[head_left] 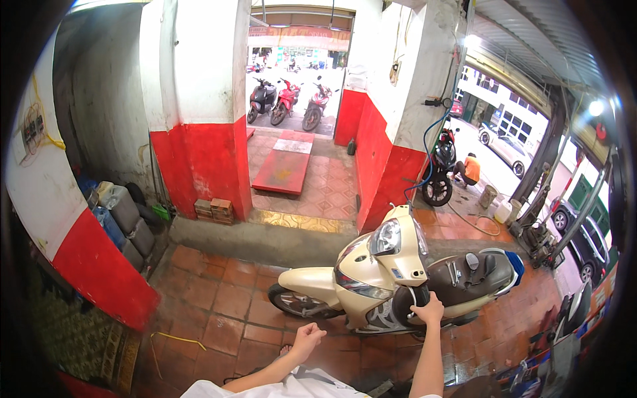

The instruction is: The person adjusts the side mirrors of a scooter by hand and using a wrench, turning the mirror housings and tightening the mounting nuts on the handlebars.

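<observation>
A cream scooter [361, 265] stands in front of me, its front wheel to the left. My right hand [428, 310] is closed round the black handlebar grip [423, 293] on the scooter's near side. Lower and to the left, my left hand [308, 339] hangs in the air with curled fingers, apart from the scooter; whatever it may hold is hidden. On the brown seat [488, 280] lie silver hand tools [455, 273] and a small rounded grey piece [472, 260]. A dark blue cloth [515, 266] is at the seat's rear end.
A raised concrete step [265, 244] runs behind the scooter. Grey plastic cans [121, 207] stand by the left wall. A yellow cord [179, 337] lies on the tiles. Beyond the pillar, a person in orange [472, 169] crouches beside a dark motorbike [438, 188]. Clutter fills the lower right.
</observation>
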The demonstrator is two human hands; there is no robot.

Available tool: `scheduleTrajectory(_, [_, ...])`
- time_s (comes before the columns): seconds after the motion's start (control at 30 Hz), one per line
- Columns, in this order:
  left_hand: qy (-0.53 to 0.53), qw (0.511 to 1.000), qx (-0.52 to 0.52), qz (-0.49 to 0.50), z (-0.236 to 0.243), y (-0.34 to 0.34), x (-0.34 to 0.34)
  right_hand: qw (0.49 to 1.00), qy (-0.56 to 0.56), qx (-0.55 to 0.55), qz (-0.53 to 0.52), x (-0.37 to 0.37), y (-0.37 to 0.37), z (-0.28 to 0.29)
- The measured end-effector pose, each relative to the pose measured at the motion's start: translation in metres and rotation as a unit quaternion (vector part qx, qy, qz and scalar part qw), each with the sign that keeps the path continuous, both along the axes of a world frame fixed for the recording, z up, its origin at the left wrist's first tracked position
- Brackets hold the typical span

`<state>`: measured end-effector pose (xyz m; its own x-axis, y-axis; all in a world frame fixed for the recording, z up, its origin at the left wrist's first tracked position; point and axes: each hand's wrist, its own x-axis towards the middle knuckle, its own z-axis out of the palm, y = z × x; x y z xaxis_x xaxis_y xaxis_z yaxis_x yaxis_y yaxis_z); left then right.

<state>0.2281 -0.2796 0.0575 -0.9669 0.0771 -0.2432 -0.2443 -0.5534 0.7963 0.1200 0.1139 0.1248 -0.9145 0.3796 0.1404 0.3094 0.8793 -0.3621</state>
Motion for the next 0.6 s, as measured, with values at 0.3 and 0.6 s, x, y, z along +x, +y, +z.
scheduleTrajectory(0.3, [0.016, 0.999, -0.044, 0.018, 0.009, -0.005, -0.004, 1.0, -0.005, -0.004, -0.002, 0.006, -0.005, 0.003])
scheduleTrajectory(0.6, [-0.002, 0.997, -0.069, 0.021, 0.005, -0.004, -0.007, 1.0, -0.014, 0.023, -0.001, 0.007, -0.004, 0.006])
